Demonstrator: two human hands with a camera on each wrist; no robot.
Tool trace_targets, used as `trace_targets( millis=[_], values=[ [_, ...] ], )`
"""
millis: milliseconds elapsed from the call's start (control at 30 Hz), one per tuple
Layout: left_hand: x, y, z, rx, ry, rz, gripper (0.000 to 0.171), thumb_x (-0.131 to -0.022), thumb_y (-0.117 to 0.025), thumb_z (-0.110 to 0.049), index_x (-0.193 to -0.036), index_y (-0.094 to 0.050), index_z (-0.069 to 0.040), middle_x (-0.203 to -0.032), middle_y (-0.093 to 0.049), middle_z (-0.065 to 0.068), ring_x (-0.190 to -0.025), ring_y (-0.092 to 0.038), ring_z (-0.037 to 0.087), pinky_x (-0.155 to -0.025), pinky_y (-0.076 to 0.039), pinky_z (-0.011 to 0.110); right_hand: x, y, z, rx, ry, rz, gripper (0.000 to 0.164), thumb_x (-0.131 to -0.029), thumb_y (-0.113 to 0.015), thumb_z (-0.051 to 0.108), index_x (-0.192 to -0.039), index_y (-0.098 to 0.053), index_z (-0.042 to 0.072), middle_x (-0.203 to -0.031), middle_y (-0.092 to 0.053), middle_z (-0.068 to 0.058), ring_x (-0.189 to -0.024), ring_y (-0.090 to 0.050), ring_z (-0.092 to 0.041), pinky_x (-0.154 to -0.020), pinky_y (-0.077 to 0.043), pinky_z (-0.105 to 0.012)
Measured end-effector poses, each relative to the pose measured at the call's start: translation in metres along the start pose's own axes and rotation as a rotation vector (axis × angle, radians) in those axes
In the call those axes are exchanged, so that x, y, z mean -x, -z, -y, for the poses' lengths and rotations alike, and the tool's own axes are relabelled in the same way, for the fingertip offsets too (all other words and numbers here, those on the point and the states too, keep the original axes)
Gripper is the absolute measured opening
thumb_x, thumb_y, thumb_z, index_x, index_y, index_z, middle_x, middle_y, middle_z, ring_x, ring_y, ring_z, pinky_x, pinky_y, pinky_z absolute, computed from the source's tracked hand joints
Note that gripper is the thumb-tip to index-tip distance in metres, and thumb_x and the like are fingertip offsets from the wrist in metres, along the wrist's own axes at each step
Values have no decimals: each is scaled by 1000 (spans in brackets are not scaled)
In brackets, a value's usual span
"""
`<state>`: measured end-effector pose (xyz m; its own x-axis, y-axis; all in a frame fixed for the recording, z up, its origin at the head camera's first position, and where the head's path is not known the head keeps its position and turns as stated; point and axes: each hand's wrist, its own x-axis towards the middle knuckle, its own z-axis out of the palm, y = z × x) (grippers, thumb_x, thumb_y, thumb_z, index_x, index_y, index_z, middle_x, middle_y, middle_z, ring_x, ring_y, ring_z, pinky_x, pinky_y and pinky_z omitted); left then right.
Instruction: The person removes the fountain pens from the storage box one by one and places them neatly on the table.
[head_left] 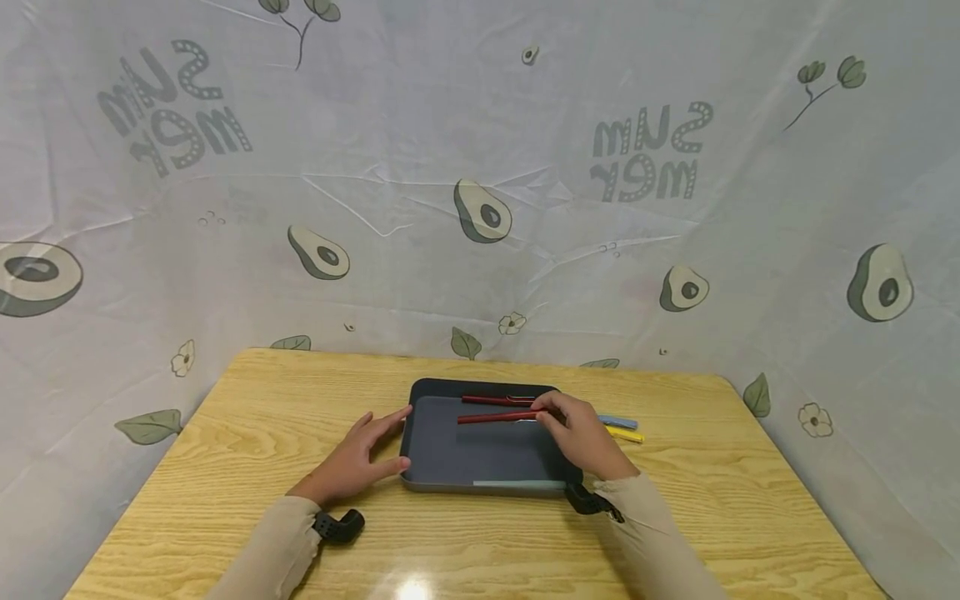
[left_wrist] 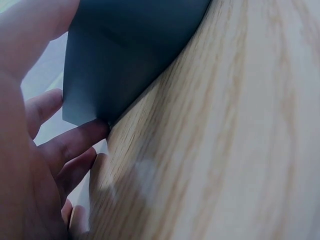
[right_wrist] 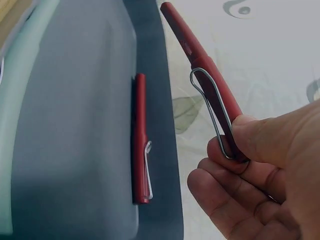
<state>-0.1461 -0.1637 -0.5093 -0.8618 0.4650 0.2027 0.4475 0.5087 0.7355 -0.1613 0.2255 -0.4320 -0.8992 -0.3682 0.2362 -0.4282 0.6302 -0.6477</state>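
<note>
Between thumb and fingers, my right hand (head_left: 581, 433) pinches a red pen (right_wrist: 212, 80) by its capped end, near the silver wire clip. The pen is held above a dark grey tray (head_left: 480, 454). A second red pen (right_wrist: 140, 130) with a similar clip lies in the tray along its far wall. My left hand (head_left: 360, 457) rests against the tray's left side, fingers spread, fingertips touching the rim; in the left wrist view its fingers meet the tray's outer wall (left_wrist: 125, 55).
Right of the tray, a blue pen-like item (head_left: 619, 422) and a yellow one (head_left: 626, 435) lie on the wooden table (head_left: 712, 500), partly hidden by my right hand. A pale green strip (head_left: 517, 483) runs along the tray's near side. A patterned curtain (head_left: 405, 275) hangs behind.
</note>
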Motion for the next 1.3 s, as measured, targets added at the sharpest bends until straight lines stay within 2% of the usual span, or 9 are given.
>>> trace_targets(
  millis=[133, 367, 433, 667, 900, 1300],
  values=[
    [0, 1, 0, 1, -7, -8, 82, -96, -73, -44, -164, -34, -19, -163, -42, 5, -144, -48, 30, -127, -3, 59, 4, 3, -3, -11, -11, -20, 13, -105, -62, 9, -114, -70, 13, -105, -72, -10, -86, -66, -25, -71, -54, -31],
    [-1, 0, 1, -8, -13, -5, 82, -96, -73, -44, -164, -34, -19, -163, -41, 5, -143, -50, 30, -127, -4, 60, 10, 7, -7, 27, -15, -69, 14, -103, -64, 9, -113, -71, 17, -105, -72, 4, -94, -68, -14, -83, -59, -37],
    [-1, 0, 1, -7, -12, -5, 82, -96, -73, -44, -164, -35, -18, -163, -41, 6, -142, -50, 30, -127, -4, 59, 11, 9, -8, 25, -18, -78, 14, -102, -65, 9, -113, -71, 16, -104, -72, 4, -94, -68, -14, -84, -59, -39],
    [-1, 0, 1, -10, -7, -10, 81, -96, -73, -44, -164, -35, -19, -162, -42, 6, -143, -49, 30, -127, -4, 60, 11, 13, -9, -12, -22, -82, 14, -103, -64, 9, -115, -70, 13, -107, -72, -8, -95, -68, -18, -86, -59, -42],
    [-1, 0, -1, -5, -4, -3, 82, -96, -73, -43, -164, -35, -18, -162, -43, 6, -143, -50, 29, -127, -3, 60, 14, 14, -13, -8, -57, -122, 13, -103, -64, 11, -115, -70, 14, -105, -70, 1, -100, -68, -17, -89, -60, -43],
    [-1, 1, -4, 6, 13, 3, 82, -96, -73, -43, -164, -34, -18, -162, -42, 7, -143, -49, 31, -127, -3, 61, 18, 17, -22, -15, -47, -145, 15, -103, -65, 11, -116, -71, 14, -104, -71, 3, -97, -68, -16, -86, -60, -36]
  ],
)
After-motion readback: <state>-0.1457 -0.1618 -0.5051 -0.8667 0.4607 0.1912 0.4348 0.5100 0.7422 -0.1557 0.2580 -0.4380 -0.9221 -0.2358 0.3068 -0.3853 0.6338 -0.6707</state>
